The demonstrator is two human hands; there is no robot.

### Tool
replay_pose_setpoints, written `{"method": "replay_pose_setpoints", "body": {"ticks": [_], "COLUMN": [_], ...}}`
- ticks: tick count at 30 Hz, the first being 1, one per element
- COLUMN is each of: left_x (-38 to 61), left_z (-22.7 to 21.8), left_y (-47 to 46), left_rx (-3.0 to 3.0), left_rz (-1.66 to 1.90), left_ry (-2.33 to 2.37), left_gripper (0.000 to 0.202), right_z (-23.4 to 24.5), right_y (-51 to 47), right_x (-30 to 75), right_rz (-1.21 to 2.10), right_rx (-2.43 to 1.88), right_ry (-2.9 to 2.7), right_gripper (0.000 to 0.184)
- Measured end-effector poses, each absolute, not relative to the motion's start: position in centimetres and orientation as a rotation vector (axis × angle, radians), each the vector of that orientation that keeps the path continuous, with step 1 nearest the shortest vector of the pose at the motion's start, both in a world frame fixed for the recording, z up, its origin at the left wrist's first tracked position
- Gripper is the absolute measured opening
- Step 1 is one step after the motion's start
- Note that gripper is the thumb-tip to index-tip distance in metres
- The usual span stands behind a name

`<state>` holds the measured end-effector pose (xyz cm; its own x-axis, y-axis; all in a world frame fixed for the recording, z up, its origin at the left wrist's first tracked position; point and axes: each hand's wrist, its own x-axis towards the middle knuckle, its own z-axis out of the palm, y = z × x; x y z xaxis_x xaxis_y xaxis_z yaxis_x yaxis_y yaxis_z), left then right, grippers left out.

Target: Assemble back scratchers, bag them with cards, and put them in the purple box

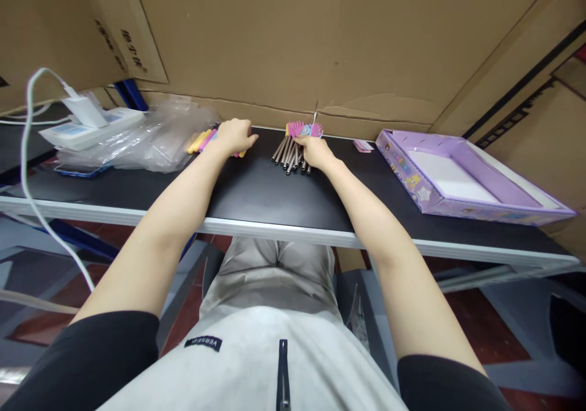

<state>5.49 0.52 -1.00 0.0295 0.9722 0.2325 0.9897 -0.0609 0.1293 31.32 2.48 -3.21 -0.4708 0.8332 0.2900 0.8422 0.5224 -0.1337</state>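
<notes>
My left hand (234, 137) is on a row of coloured sticks (199, 142) in yellow, pink and blue, with its fingers curled down over them. Ends of the sticks show on both sides of that hand, while its fingertips are hidden. My right hand (317, 151) pinches at a bunch of thin sticks (287, 153) with metallic brown shafts and fringed pink, blue and yellow heads. The shafts fan toward me on the black tabletop. How many of them the right fingers hold cannot be made out.
Clear plastic bags (160, 139) lie left, beside a white power strip (94, 127) with a plugged-in charger and cable. A phone-like object (82, 170) is partly under them. To the right are small pink cards (363, 146) and a purple box tray (471, 210). Cardboard (293, 44) walls the back.
</notes>
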Motion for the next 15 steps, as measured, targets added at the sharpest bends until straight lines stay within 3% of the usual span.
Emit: {"method": "replay_pose_setpoints", "body": {"ticks": [4,8,12,15], "left_x": [8.5,10.8,11.1,10.9], "left_z": [-1.7,-2.5,-3.6,-4.3], "left_y": [-0.4,-0.9,-0.7,-0.2], "left_rx": [-2.445,-2.733,-2.959,-3.031], "left_rz": [-0.493,-0.454,-0.429,-0.411], "left_ry": [-1.817,-1.562,-1.485,-1.535], "left_gripper": [0.04,0.055,0.083,0.096], "right_z": [-3.6,-4.0,-5.0,-6.1], "right_y": [2.6,3.8,5.3,6.0], "right_x": [31.6,32.5,33.8,34.0], "right_rz": [-0.096,-0.089,0.153,0.257], "right_rx": [-1.433,-1.673,-1.915,-1.875], "right_ry": [-2.373,-2.055,-1.884,-1.952], "right_gripper": [0.06,0.045,0.065,0.065]}}
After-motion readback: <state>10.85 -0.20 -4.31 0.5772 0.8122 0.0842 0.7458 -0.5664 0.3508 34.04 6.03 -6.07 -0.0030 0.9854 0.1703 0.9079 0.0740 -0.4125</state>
